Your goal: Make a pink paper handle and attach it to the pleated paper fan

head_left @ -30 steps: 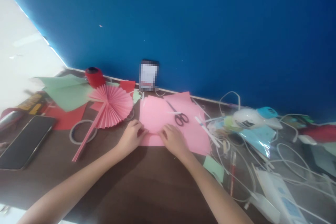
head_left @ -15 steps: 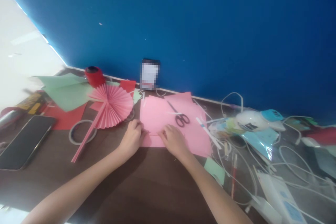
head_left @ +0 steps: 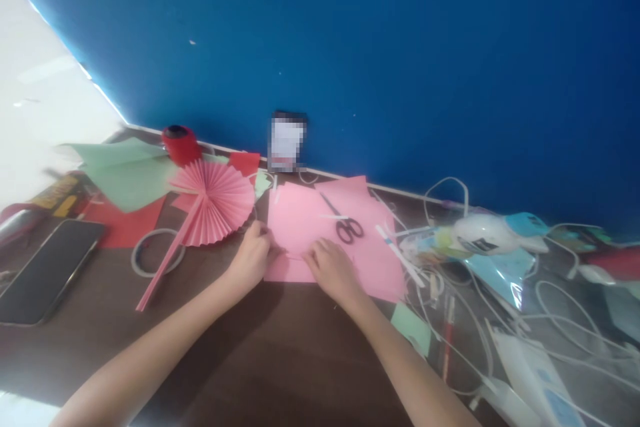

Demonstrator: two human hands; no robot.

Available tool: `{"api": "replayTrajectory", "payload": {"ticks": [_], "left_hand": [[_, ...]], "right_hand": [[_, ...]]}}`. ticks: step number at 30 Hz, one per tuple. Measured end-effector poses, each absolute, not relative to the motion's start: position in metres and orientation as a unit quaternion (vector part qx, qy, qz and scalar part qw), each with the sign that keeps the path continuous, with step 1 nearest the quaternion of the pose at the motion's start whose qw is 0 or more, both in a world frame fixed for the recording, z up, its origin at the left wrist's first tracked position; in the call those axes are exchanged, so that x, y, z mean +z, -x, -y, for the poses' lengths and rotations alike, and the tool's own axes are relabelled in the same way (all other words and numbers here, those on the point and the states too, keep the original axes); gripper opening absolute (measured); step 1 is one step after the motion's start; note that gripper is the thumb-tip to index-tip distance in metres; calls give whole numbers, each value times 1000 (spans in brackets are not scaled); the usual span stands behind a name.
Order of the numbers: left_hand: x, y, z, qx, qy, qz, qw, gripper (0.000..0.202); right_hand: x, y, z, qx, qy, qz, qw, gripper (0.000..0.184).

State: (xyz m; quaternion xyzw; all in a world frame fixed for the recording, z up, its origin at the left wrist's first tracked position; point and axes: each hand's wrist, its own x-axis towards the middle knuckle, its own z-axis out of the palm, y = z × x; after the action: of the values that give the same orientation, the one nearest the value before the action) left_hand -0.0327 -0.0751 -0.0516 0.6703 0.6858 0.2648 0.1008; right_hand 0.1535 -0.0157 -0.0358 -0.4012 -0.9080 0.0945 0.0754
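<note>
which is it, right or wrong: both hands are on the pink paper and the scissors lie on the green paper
Wrong: the head view shows the scissors lying on the pink paper, not the green paper. The left hand and right hand are on it.

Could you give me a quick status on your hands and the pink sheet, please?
Left hand and right hand pinch pink sheet at near edge. Scissors just beyond right hand.
</note>
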Motion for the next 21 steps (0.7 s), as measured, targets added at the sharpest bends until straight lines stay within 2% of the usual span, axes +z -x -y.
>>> {"api": "replayTrajectory", "payload": {"ticks": [4,21], "left_hand": [[-47,40,81,256,-660,-703,75,33],[-49,49,91,256,-634,-727,65,30]], "right_hand": [[-37,-154,14,100,398,909,77,22],[-41,-157,14,129,400,903,89,20]]}}
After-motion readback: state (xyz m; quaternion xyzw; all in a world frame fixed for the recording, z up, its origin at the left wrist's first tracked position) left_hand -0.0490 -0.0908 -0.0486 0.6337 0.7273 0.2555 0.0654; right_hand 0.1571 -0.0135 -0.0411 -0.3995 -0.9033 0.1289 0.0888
